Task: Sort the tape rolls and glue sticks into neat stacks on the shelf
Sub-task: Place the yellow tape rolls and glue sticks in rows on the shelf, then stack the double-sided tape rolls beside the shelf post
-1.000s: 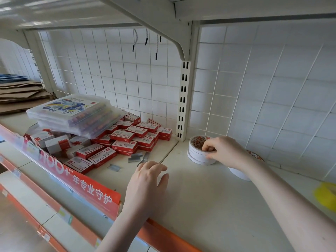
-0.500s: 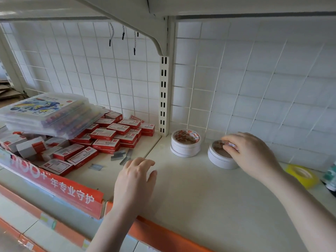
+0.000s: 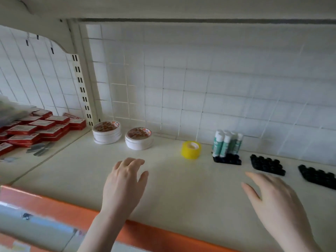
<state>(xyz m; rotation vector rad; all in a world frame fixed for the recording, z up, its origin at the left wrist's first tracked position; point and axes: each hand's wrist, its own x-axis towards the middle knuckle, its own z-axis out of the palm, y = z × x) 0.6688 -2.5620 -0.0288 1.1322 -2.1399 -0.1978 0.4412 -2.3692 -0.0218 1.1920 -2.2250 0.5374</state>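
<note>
— Looking at the shelf point(image 3: 181, 188), which piece do you judge comes next?

— Probably the yellow tape roll point(image 3: 191, 149). It stands alone near the back wall, between the two white tape stacks and the glue sticks point(image 3: 227, 142), touching neither.

— And the hands?

— Both hold nothing. The left hand point(image 3: 125, 182) hovers low over the shelf front with fingers loosely bent and slightly spread; the right hand point(image 3: 272, 202) is spread flat, fingers straight, in front of the black holders point(image 3: 266, 164).

— How should the yellow roll handle?

— Light and stiff, I'd guess (a cardboard or plastic core, most likely). Its outer face looks smooth and may slip, so pinching across the rim, thumb inside the core and fingers outside, seems safest.

— The white ones?

— The left white stack point(image 3: 107, 132) sits just beside the upright post; the right white stack point(image 3: 139, 138) is near it, not touching. They look like flat, wide rolls, so gripping around the side wall should lift several together, though thin rolls could slide apart.

— Glue sticks?

— Upright in a cluster at the back end of one black holder point(image 3: 228, 159). Light, rigid, easily toppled; take each by its barrel.
</note>
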